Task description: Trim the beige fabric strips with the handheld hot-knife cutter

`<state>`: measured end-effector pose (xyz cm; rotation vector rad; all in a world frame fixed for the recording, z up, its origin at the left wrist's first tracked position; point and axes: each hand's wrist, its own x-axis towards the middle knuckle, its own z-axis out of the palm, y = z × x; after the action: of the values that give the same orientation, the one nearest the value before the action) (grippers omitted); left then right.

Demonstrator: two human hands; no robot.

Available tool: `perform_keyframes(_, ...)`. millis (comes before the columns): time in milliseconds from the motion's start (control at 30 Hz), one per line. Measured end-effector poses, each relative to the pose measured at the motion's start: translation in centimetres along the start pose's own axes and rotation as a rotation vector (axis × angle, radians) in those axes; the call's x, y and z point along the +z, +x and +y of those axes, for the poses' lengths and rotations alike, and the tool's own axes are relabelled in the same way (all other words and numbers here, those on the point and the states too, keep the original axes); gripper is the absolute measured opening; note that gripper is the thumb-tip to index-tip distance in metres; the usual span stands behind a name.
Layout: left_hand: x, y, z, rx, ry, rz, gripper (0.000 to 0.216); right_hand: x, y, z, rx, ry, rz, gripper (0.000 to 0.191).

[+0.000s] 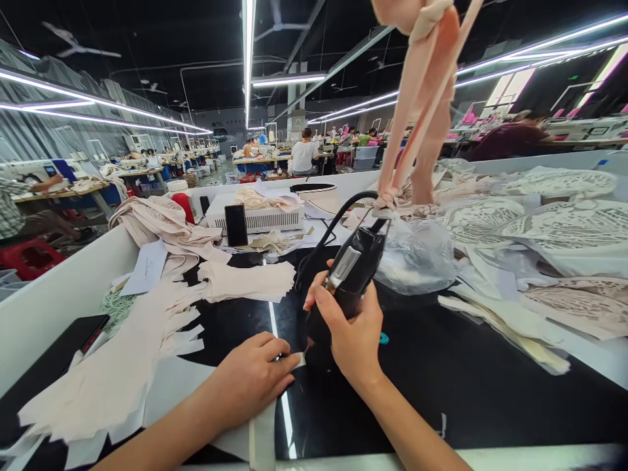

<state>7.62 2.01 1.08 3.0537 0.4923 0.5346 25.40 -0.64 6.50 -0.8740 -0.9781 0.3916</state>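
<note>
My right hand is wrapped round a black corded hand tool with a metal plate on its side. The tool slants, and its narrow tip points down beside a small pale fabric end. My left hand presses that fabric end against the black table top, fingers close together. Most of the fabric lies hidden under the hand. Peach cloth strips run up from the top of the tool, and a black cable curves away behind it.
Layered pale fabric pieces cover the left side. A white vented box and an upright phone stand at the back. Clear plastic and lace pieces lie to the right. White side walls edge the table; people sew beyond.
</note>
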Motion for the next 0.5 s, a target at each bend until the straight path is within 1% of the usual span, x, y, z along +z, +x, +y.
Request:
perform_keyframes(133, 0.17, -0.06, -0.12, 0.011, 0.000, 0.021, 0.027, -0.21, -0.32, -0.26, -0.006, 0.024, -0.010, 0.022)
perform_keyframes(333, 0.60, -0.20, -0.22, 0.025, 0.000, 0.059, 0.027, -0.11, -0.75, -0.22, 0.000, -0.018, -0.020, 0.023)
perform_keyframes(500, 0.28, -0.29, -0.54, 0.034, -0.044, 0.066, 0.027, -0.28, -0.76, 0.09, -0.016, -0.071, -0.008, 0.025)
